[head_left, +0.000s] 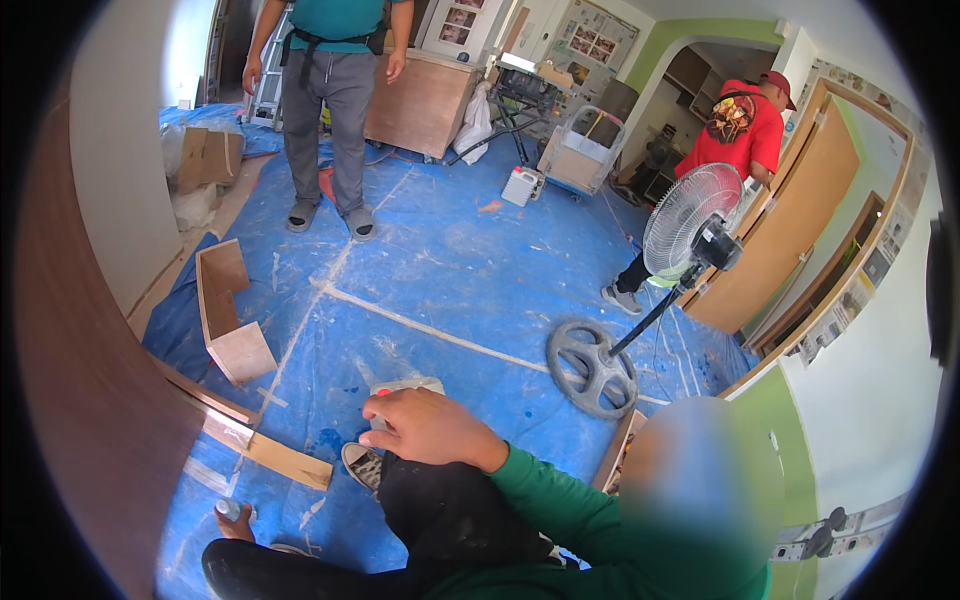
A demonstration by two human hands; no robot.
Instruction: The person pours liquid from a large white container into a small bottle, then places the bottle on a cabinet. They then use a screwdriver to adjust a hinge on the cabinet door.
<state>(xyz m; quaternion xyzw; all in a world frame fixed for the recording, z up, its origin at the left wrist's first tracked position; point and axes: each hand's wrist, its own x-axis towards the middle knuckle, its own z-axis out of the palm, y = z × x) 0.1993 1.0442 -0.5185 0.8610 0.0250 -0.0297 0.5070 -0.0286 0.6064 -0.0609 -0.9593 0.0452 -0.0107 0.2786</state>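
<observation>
My left hand (238, 524) is low at the left, beside my bent knee, with its fingers around a small pale cylindrical object (229, 508). The exact kind of that object is too small to make out. In a green sleeve, my right hand (428, 428) hovers above my other knee, its thumb and forefinger apart. The remaining fingers are partly hidden. Just beyond it stands a pale container with a red cap (383, 393), mostly covered by the hand. A patterned shoe (364, 467) shows below that hand on the blue floor sheet (440, 280).
Left lie an open wooden box frame (222, 300) and a plank (275, 458). A pedestal fan (695, 225) stands at right on its round base. Two people are nearby: one in grey trousers (325, 120), one in a red shirt (735, 125) beside a wooden door (790, 230). A white jug (520, 187) stands farther back.
</observation>
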